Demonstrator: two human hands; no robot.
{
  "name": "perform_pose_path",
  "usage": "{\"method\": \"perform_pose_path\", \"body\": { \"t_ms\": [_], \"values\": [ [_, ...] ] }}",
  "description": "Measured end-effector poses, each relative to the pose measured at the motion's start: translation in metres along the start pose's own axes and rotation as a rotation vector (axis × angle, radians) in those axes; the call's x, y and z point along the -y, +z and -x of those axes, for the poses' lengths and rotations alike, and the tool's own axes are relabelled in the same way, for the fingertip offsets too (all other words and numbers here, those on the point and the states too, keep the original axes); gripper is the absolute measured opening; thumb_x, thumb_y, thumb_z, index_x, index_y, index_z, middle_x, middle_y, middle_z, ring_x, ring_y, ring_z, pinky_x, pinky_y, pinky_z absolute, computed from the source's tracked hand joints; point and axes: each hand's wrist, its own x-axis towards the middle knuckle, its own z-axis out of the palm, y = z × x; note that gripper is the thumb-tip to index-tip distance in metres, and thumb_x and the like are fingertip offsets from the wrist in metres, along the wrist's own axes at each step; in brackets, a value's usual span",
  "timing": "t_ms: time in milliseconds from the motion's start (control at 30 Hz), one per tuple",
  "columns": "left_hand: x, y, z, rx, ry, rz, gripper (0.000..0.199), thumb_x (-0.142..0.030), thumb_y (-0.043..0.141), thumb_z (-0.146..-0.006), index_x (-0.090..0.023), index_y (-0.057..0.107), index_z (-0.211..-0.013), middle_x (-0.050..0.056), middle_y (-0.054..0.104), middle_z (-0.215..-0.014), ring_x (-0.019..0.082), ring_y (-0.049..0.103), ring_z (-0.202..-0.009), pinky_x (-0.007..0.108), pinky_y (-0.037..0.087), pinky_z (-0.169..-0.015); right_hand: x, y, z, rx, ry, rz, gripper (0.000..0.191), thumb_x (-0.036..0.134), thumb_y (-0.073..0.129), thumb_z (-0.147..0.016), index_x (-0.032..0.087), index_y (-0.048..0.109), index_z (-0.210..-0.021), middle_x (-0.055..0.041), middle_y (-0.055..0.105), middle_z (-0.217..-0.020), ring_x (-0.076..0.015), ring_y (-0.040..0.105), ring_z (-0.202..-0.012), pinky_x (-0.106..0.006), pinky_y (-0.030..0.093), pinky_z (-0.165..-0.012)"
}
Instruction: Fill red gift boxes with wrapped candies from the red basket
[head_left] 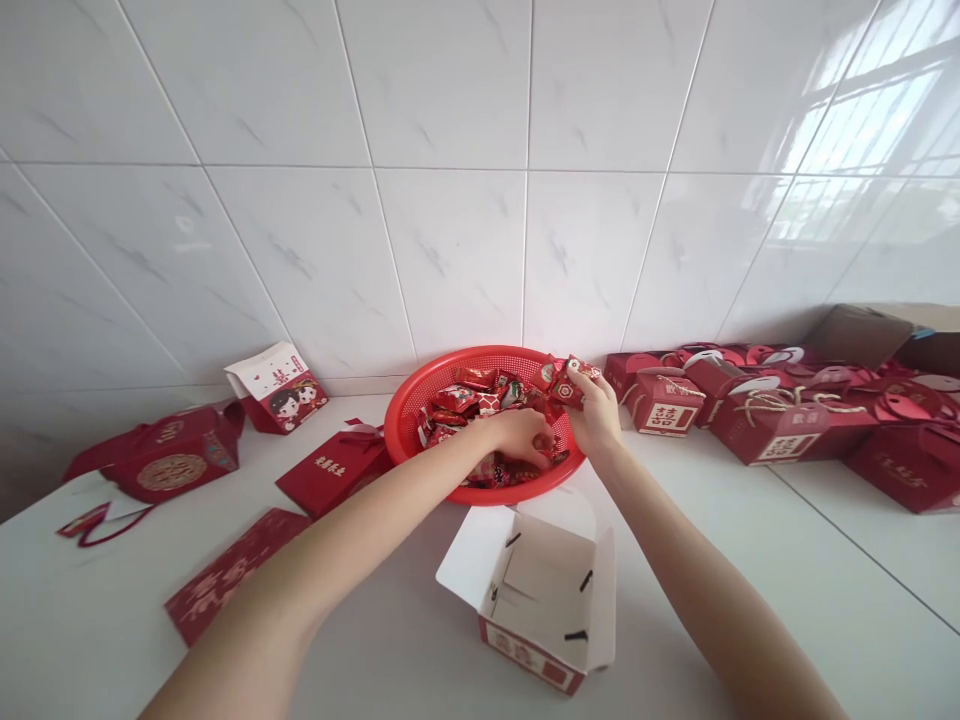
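Note:
A round red plastic basket (420, 400) stands against the wall, filled with candies (457, 398) in shiny red wrappers. My left hand (525, 438) reaches down into it among the candies, fingers curled inward; what they close on, if anything, is hidden. Over the basket's right rim, my right hand (598, 408) is closed around several wrapped candies (571, 380) with red and white patterns. In front of the basket, between my forearms, sits a small cardboard box (544, 590) with its flaps spread. Its white inside shows dark slots and no candies.
Many red gift boxes (667, 403) with twine or loop handles crowd the right side. At the left lie a dark red box (180, 455), a white-topped box (281, 390), a red box (334, 465) and a flat red packet (232, 570). White tiles (450, 260) rise behind the table (690, 560).

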Motion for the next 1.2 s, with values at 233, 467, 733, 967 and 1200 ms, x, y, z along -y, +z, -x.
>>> {"method": "perform_pose_path", "body": {
  "t_ms": [233,467,733,967,1200],
  "values": [
    [0.014,-0.012,-0.004,-0.031,-0.335,-0.336,0.018,-0.001,0.072,-0.059,-0.018,0.065,-0.058,0.014,0.074,-0.09,0.039,0.066,-0.104,0.058,0.038,-0.103,0.001,0.001,-0.002,0.015,0.017,-0.001,0.023,0.023,0.082,-0.056,0.02,0.066,-0.072,0.0034,0.071,-0.068,-0.016,0.067,-0.064,-0.026,0.051,-0.055],
    [0.018,-0.027,0.003,-0.132,-0.462,-0.345,0.018,0.0,0.062,-0.073,-0.014,0.072,-0.076,0.015,0.077,-0.093,0.035,0.069,-0.104,0.054,0.041,-0.104,0.004,0.003,0.001,0.01,0.026,0.009,0.021,0.023,0.08,-0.058,0.02,0.064,-0.071,0.0029,0.07,-0.067,-0.0154,0.065,-0.059,-0.024,0.046,-0.047],
    [0.035,-0.039,0.014,-0.219,-0.448,-0.193,0.019,-0.026,0.061,-0.088,-0.022,0.077,-0.079,0.003,0.078,-0.086,0.02,0.072,-0.083,0.025,0.051,-0.071,0.005,0.005,0.002,-0.014,0.042,0.002,0.02,0.022,0.079,-0.057,0.02,0.061,-0.068,0.0039,0.067,-0.063,-0.0152,0.063,-0.058,-0.025,0.049,-0.048],
    [0.036,-0.035,0.011,-0.401,-0.505,-0.328,0.028,-0.006,0.054,-0.082,-0.016,0.077,-0.094,0.014,0.075,-0.102,0.031,0.066,-0.105,0.043,0.048,-0.096,0.006,0.003,0.001,0.028,0.027,0.042,0.022,0.023,0.08,-0.061,0.02,0.061,-0.072,0.0035,0.068,-0.065,-0.0157,0.064,-0.057,-0.024,0.045,-0.043],
    [0.024,-0.021,0.005,0.052,-0.147,-0.174,0.038,-0.006,0.059,-0.073,-0.026,0.08,-0.099,0.001,0.076,-0.104,0.021,0.07,-0.097,0.024,0.052,-0.084,0.004,0.002,0.001,0.038,0.02,0.034,0.021,0.025,0.079,-0.059,0.021,0.061,-0.07,0.0032,0.067,-0.065,-0.0151,0.064,-0.06,-0.024,0.046,-0.047]
  ]
}}
